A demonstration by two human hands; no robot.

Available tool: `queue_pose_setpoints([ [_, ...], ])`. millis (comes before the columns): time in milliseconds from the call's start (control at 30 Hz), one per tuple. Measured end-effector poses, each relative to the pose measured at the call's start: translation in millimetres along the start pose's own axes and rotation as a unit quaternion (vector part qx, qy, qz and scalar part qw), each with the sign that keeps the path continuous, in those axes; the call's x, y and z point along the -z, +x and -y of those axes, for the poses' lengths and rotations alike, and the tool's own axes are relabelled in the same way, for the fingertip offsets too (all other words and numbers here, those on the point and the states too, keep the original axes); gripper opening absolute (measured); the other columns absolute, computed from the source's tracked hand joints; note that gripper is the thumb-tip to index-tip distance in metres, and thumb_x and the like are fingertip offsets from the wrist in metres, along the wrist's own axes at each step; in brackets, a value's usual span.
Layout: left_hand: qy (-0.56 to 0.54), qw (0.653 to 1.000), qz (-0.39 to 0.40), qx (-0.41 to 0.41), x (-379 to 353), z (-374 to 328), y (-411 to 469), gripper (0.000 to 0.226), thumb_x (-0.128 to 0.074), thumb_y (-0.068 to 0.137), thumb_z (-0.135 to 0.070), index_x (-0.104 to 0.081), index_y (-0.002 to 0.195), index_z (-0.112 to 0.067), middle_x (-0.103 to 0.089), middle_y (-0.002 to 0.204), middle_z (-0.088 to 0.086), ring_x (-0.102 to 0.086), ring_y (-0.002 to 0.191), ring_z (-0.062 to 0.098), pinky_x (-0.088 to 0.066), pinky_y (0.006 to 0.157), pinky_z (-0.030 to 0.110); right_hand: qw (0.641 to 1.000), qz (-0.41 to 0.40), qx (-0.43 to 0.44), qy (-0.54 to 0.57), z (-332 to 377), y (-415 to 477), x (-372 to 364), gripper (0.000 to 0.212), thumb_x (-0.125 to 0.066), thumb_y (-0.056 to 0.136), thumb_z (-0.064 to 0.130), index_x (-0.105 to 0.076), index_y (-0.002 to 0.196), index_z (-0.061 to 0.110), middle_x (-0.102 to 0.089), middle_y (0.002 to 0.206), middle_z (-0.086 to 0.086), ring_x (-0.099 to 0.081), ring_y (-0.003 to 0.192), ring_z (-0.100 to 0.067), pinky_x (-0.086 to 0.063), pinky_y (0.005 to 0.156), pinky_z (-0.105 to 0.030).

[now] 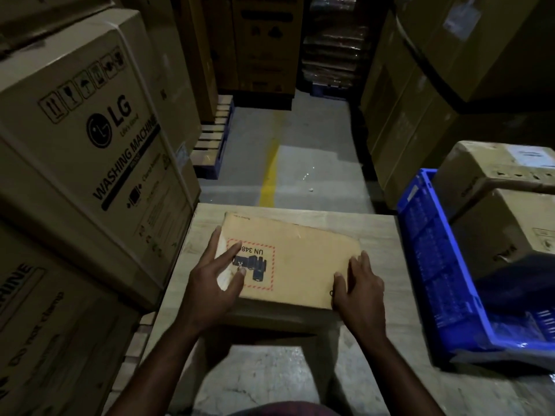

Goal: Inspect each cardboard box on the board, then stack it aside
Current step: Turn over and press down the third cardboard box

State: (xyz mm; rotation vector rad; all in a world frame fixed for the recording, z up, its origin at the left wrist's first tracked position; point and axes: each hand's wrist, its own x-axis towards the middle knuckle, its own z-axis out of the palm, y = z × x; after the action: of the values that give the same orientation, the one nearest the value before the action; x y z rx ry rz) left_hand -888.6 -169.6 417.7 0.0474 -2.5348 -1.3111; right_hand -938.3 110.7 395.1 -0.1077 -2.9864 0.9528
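A flat tan cardboard box (303, 259) lies on the pale wooden board (378, 232) in front of me. It carries a red-dashed label with black print reading "UN 348". My left hand (216, 277) rests on the box's left end with straight, spread fingers, the thumb across the label. At the box's near right corner sits my right hand (357, 286), fingers lying flat on the top and thumb along the near edge. Neither hand curls round the box.
Large washing machine cartons (81, 130) stack high on the left. A blue plastic crate (435, 265) stands right of the board, with brown cartons (504, 217) behind it. Beyond the board a concrete aisle with a yellow line (270, 172) runs ahead between tall carton stacks.
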Motion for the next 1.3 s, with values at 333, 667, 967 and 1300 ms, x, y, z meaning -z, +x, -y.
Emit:
queue_pose_setpoints([
  [333,0.093,0.996,-0.010,0.004,-35.4,35.1,-31.8,0.053,-0.041,0.095,-0.034,-0.047,0.148,-0.026,-0.026,0.163,-0.004,-0.025,0.150,0.020,-0.038,0.112,0.048,0.987,0.012,0.035,-0.159,-4.5,-13.4,-0.6,0.065,-0.029,0.099,0.044,-0.035,0.155,0.012,-0.024,0.166,-0.003,-0.035,0.139,-0.038,-0.048,0.098,-0.048],
  [667,0.142,0.989,0.048,-0.006,-34.1,37.6,-32.1,0.057,-0.038,0.098,-0.028,-0.032,0.155,-0.025,-0.012,0.165,-0.013,-0.042,0.139,0.023,-0.051,0.099,0.043,0.944,0.021,-0.170,0.282,-40.0,-12.3,6.8,0.094,-0.063,0.081,0.060,-0.024,0.159,0.023,-0.037,0.159,-0.010,-0.047,0.138,-0.026,-0.043,0.111,-0.048],
  [967,0.065,0.997,0.029,0.030,-39.1,36.7,-27.7,0.061,-0.034,0.098,-0.046,-0.031,0.155,-0.026,-0.010,0.166,-0.015,-0.035,0.145,0.016,-0.053,0.100,0.044,0.914,0.065,-0.093,0.388,-12.8,0.4,45.7,0.043,-0.059,0.098,0.015,-0.057,0.134,0.039,-0.071,0.117,0.007,-0.069,0.104,-0.015,-0.055,0.082,-0.031],
  [1300,0.103,0.973,0.087,0.186,-50.4,15.5,-7.1,0.070,-0.023,0.098,-0.063,-0.025,0.157,-0.026,-0.014,0.166,-0.002,-0.006,0.154,0.021,-0.011,0.122,0.055,0.924,0.073,-0.001,0.375,50.3,2.0,85.3,0.048,-0.056,0.101,0.020,-0.044,0.145,0.035,-0.058,0.135,0.012,-0.059,0.112,0.005,-0.050,0.081,-0.013],
])
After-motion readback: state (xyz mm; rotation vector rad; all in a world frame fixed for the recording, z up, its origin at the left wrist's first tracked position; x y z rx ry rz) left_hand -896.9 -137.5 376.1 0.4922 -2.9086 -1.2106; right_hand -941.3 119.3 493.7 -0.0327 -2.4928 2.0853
